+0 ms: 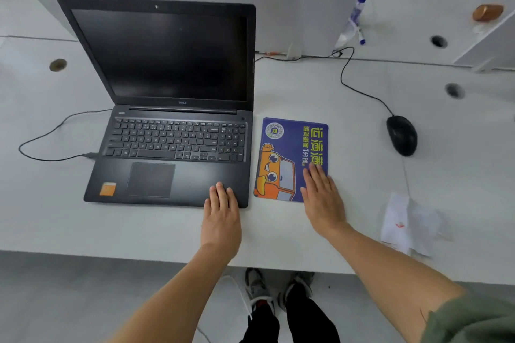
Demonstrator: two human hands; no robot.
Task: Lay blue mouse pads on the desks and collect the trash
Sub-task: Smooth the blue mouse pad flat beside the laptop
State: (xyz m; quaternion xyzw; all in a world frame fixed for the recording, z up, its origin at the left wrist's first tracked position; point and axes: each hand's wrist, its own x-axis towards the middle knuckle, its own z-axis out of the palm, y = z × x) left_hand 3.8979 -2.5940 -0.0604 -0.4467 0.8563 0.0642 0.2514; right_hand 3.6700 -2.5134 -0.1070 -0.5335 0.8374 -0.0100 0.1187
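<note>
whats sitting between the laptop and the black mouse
In the head view, the blue mouse pad lies between the laptop and the mouse, close beside the laptop; bare desk separates pad from mouse. The right hand rests on its near corner.

The person wears an olive-green short sleeve (473, 320) on the right upper arm, both forearms bare down to the left hand (221, 211) and right hand (323, 198), with black trousers (306, 320) and grey trainers (256, 285) showing white soles, white laces and a touch of red.
</note>
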